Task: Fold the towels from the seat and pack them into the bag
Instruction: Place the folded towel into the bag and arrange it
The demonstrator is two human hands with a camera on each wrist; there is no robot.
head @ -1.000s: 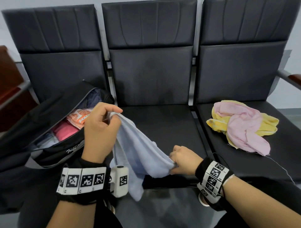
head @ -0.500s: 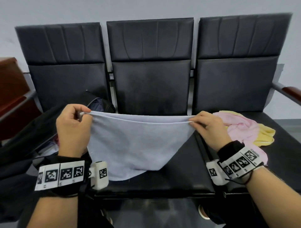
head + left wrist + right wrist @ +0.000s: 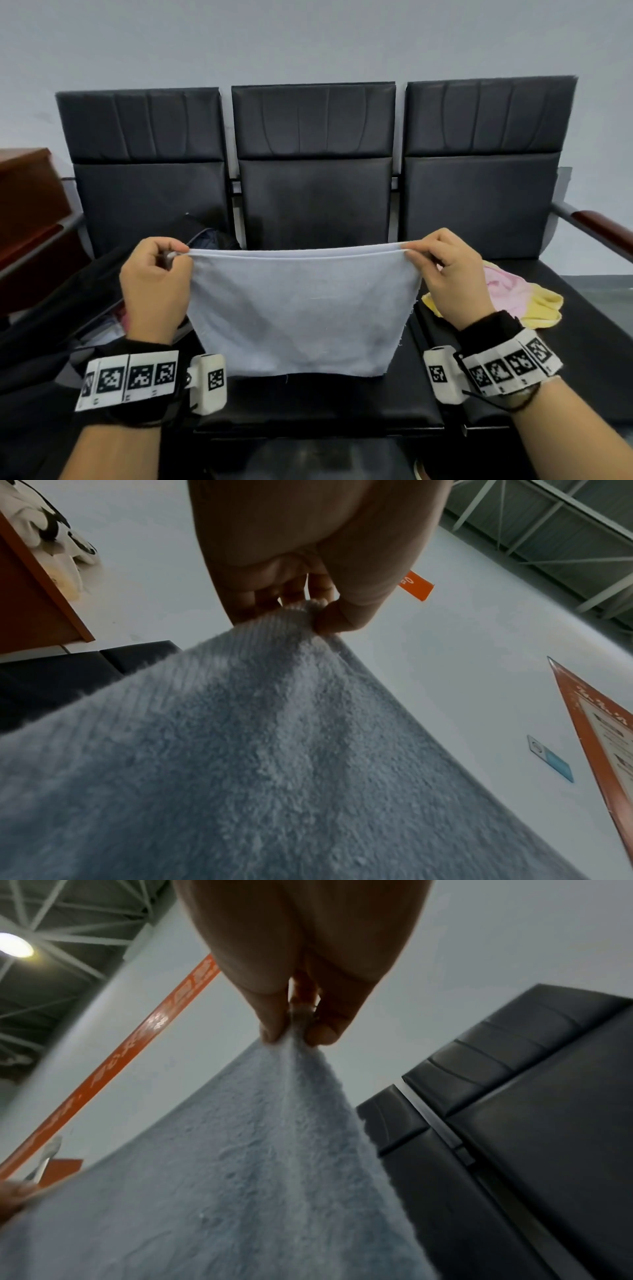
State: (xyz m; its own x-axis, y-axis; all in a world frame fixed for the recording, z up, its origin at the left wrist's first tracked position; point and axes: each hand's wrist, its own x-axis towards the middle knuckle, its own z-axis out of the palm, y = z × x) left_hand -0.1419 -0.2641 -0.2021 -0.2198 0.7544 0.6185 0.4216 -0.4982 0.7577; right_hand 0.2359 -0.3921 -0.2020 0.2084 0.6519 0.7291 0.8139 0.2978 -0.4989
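Note:
A pale blue towel hangs spread flat in the air over the middle seat, its top edge taut and doubled. My left hand pinches its upper left corner, and my right hand pinches its upper right corner. The towel's bottom edge hangs near the seat front. A pink towel and a yellow towel lie crumpled on the right seat, partly hidden by my right hand. The open black bag sits on the left seat, with its contents mostly hidden behind my left hand.
Three black padded seats stand in a row against a grey wall. A metal armrest with a brown pad sticks out at the right. A reddish-brown cabinet stands at the left.
The hands have spread apart and risen, stretching the blue towel from a loose bunch into a flat hanging sheet. The head view has tilted up.

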